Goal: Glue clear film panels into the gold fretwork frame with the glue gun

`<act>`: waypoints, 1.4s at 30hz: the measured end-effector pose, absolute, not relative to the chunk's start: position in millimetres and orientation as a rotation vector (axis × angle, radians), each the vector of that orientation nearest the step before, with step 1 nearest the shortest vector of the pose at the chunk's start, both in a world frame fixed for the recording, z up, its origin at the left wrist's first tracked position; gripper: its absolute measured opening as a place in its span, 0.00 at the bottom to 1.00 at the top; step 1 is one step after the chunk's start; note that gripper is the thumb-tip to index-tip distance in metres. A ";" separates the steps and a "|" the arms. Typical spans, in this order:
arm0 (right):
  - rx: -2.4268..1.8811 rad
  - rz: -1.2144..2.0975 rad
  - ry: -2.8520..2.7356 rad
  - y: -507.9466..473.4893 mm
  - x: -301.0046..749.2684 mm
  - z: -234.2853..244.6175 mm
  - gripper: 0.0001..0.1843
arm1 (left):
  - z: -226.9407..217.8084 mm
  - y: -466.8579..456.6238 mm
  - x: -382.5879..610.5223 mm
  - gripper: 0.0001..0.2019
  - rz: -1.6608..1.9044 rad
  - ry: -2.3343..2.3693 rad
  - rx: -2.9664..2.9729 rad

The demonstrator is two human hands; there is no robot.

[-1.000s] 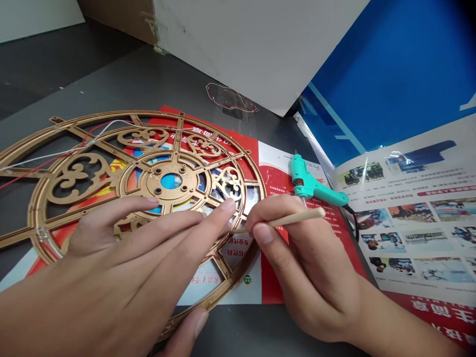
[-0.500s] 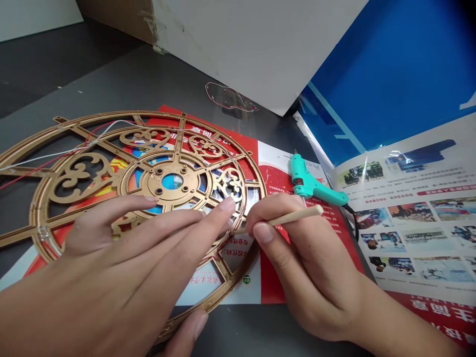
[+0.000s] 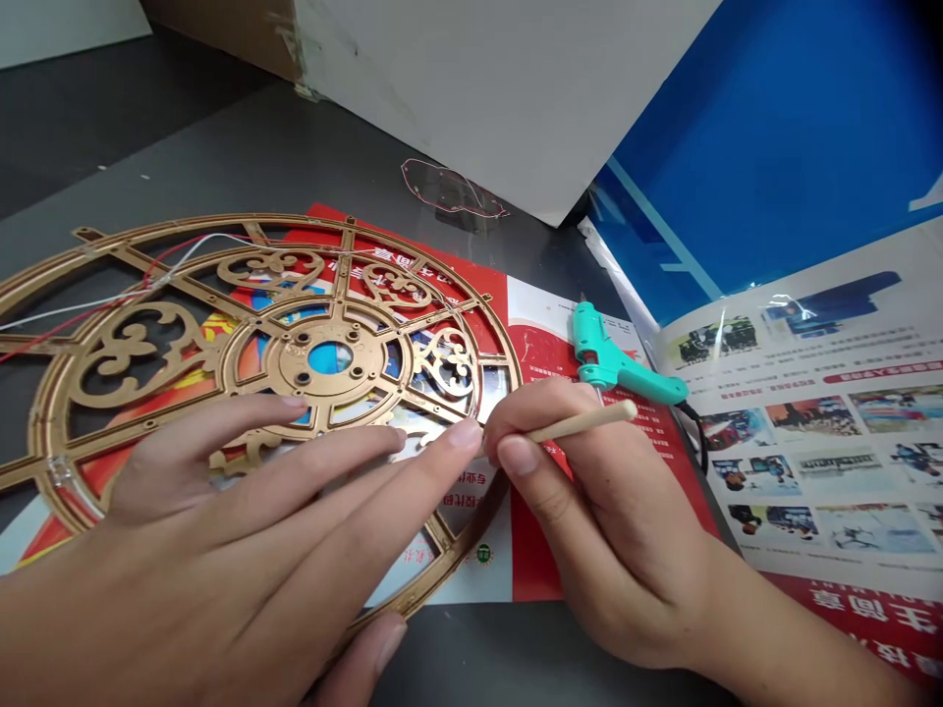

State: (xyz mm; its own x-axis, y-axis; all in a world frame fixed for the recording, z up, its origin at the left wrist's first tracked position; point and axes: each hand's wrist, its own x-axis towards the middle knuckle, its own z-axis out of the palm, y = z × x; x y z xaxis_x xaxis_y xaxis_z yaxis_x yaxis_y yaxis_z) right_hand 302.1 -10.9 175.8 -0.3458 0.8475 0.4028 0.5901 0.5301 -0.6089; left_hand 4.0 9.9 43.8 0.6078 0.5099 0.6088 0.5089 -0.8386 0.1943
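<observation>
Left hand (image 3: 221, 501) spread over the gold wheel (image 3: 354, 339), right hand (image 3: 604, 520) pinching a stick (image 3: 582, 424), the two nearly meeting at the rim; stick tip hidden, perhaps on it. Wheel flat on a red flyer (image 3: 471, 295), glue gun (image 3: 611, 358) just beside.

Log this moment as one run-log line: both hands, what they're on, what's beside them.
left hand: fingers over gold openwork wheel | right hand: pinching wooden stick by wheel's edge | beside: teal hot glue gun on red printed leaflet

left hand (image 3: 221, 511) splayed flat, right hand (image 3: 596, 511) curled in a pinch
</observation>
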 end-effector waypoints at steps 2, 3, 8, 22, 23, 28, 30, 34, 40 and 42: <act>-1.161 0.450 -2.065 -11.3 302.4 175.1 0.12 | 48.2 14.0 2.8 0.42 1.026 0.915 2.808; -1.157 0.447 -2.066 -11.3 302.8 174.6 0.12 | 46.1 12.0 3.6 0.41 1.040 0.906 2.817; -1.113 0.456 -2.046 -9.2 305.0 171.4 0.12 | 12.7 -23.2 15.8 0.34 1.119 0.800 2.893; -1.046 0.390 -2.000 -10.2 304.4 168.1 0.12 | 11.0 16.8 3.2 0.40 1.130 0.791 2.913; -1.038 0.389 -2.007 -9.4 304.7 167.5 0.12 | 1.1 7.6 9.9 0.39 1.141 0.786 2.911; -1.038 0.399 -2.038 -10.6 305.8 166.6 0.11 | -37.2 -17.7 37.9 0.37 1.146 0.759 2.919; -1.036 0.407 -2.047 -10.5 305.0 167.9 0.11 | -44.3 -14.2 43.3 0.38 1.149 0.758 2.916; -1.117 0.415 -2.030 -1.9 297.4 175.0 0.07 | -53.4 -2.7 50.1 0.38 1.151 0.754 2.909; -1.185 0.390 -2.025 11.6 283.4 187.2 0.17 | -61.5 3.4 57.1 0.39 1.159 0.753 2.904; -1.192 0.386 -2.028 12.0 282.3 189.3 0.17 | -61.9 4.5 58.3 0.40 1.168 0.756 2.900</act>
State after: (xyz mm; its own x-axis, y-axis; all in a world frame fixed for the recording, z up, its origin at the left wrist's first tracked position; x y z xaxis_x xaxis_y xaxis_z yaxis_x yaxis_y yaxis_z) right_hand 282.3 12.0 189.3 -0.2945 0.8458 0.4449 0.6229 0.5230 -0.5818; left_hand 58.3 4.5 -61.9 0.6263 0.3964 0.6713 0.4506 -0.8868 0.1032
